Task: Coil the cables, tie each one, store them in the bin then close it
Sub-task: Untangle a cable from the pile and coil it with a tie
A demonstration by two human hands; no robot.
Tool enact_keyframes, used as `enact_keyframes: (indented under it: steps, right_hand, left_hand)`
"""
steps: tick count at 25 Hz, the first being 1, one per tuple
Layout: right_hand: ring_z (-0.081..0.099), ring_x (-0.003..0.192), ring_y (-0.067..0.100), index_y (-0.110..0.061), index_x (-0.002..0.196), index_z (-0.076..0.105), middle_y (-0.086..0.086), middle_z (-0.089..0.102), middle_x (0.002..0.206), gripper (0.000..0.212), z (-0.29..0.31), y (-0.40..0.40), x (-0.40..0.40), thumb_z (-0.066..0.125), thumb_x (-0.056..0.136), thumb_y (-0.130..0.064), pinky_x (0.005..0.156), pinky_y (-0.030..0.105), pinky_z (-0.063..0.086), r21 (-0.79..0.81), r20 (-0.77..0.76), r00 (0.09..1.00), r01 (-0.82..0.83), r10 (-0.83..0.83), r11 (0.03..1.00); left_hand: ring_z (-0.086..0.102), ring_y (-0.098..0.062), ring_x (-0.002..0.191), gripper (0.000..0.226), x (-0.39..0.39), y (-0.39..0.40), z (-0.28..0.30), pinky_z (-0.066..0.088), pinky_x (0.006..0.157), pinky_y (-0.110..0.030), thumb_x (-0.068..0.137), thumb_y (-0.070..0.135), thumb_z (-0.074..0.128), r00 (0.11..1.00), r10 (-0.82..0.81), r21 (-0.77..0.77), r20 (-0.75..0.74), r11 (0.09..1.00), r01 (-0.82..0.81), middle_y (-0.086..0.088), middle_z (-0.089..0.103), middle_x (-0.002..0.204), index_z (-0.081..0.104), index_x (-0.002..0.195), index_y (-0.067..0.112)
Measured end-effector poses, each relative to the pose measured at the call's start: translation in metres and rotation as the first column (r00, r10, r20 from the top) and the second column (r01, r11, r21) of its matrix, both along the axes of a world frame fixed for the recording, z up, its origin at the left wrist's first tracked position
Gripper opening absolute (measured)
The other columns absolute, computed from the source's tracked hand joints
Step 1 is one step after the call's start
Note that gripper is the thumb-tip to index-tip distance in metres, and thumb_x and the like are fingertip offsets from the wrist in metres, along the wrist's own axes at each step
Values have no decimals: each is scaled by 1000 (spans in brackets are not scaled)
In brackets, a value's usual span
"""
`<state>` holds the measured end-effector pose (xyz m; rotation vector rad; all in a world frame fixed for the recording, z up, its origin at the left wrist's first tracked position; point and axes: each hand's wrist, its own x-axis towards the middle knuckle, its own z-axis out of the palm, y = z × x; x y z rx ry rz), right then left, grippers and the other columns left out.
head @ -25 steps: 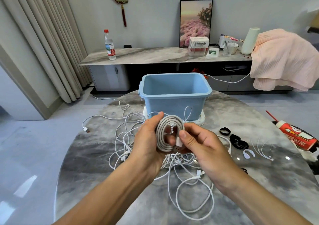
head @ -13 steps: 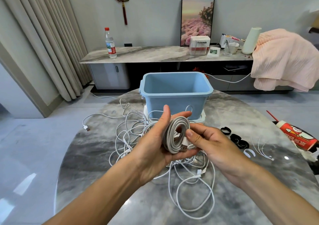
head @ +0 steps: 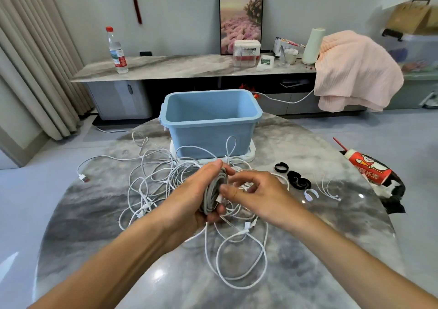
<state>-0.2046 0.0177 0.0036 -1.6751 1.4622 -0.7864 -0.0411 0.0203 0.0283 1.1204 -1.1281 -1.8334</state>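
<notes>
A round marble table (head: 308,249) carries everything. At its far edge stands the open blue bin (head: 211,128), upright on a white lid (head: 251,153) that lies flat beneath it. Loose white cables (head: 151,183) sprawl in a tangle across the middle of the table, from the foot of the bin towards the near edge, with one plug end (head: 84,178) trailing out to the left edge. They lie directly under both hands. Towards the right edge, black cable ties (head: 297,180) lie in a small group, with a white tie (head: 311,193) just beside them and a thin white lead (head: 330,190) further right. A red snack tube (head: 368,168) rests on a black bag at the right edge. Beyond the table, a low sideboard (head: 180,65) holds a water bottle (head: 116,50), a framed picture (head: 240,20) and a pink cloth (head: 355,71) draped over its right end.

The coiled grey cable (head: 213,196) is held above the tangle, near the table's middle, turned edge-on to the camera. The left hand (head: 189,202) grips it, thumb over the top of the coil and fingers curled under its bottom. The right hand (head: 258,192) is at the coil's right face, its thumb tip pressed on the cable's white plug end (head: 219,198), the other fingers bent and loosely spread beyond the coil; whether they touch it cannot be told.
</notes>
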Motion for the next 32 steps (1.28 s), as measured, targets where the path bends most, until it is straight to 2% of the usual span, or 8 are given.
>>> enact_keyframes:
  steps: [4,7,11,17,20,23,26,32]
  right_hand:
    - [64,65,9,-20,86,76,2,75,82,41,9,-25,-24,65,83,-60,63,31,51,106,-29,994,-100,104,989]
    - [61,58,15,-24,70,71,-2,71,70,20,-7,-63,-87,70,89,-30,56,27,45,52,-94,966,247,-241,968]
    - [63,84,23,-32,73,65,-2,72,93,22,-54,-85,-146,62,87,-16,68,31,47,-80,-603,722,370,-341,926]
    - [61,98,26,-23,106,70,2,67,105,19,-79,-105,-147,58,91,-20,70,30,40,-203,-701,647,224,-301,953]
    - [61,94,25,-24,95,71,-1,66,100,16,-69,-108,-134,59,85,-21,70,32,46,-154,-700,671,190,-243,970]
    - [63,69,17,-26,80,68,-3,69,79,8,-52,-87,-141,71,79,-33,60,30,48,263,-586,808,111,67,958]
    - [55,68,9,-35,98,63,-4,64,91,30,-41,-59,-150,79,75,-22,59,22,42,585,-488,755,-89,438,806]
    - [53,64,2,-33,72,62,-10,61,75,24,-68,-45,-146,84,74,-24,56,16,40,457,-628,655,-125,419,881]
  left_hand:
    - [42,-14,52,28,0,-10,-4,24,48,-23,88,50,53,999,36,84,-37,996,-33,-4,56,69,65,92,25]
    - [41,-15,53,28,14,-23,-7,26,41,-20,86,51,56,994,85,112,-64,991,-78,-7,54,71,66,90,25]
    - [42,-15,52,29,21,-32,-18,25,35,-15,80,51,60,992,118,140,-47,984,-110,-8,54,74,67,91,25]
    - [42,-16,51,28,18,-43,-40,25,34,-15,84,51,58,989,148,165,-6,976,-145,-10,53,74,67,89,24]
    - [43,-17,52,28,20,-44,-45,26,35,-15,89,50,56,989,147,182,-3,973,-144,-9,53,73,67,90,24]
    - [43,-17,53,28,21,-45,-45,25,35,-16,91,50,54,991,133,196,-20,972,-126,-10,53,73,66,90,24]
    - [44,-17,52,30,20,-44,-43,24,35,-16,93,49,52,991,124,205,-41,972,-113,-10,54,73,65,89,23]
    - [43,-16,51,28,21,-34,-25,21,36,-16,92,48,52,986,125,188,-108,977,-103,-10,53,73,64,91,23]
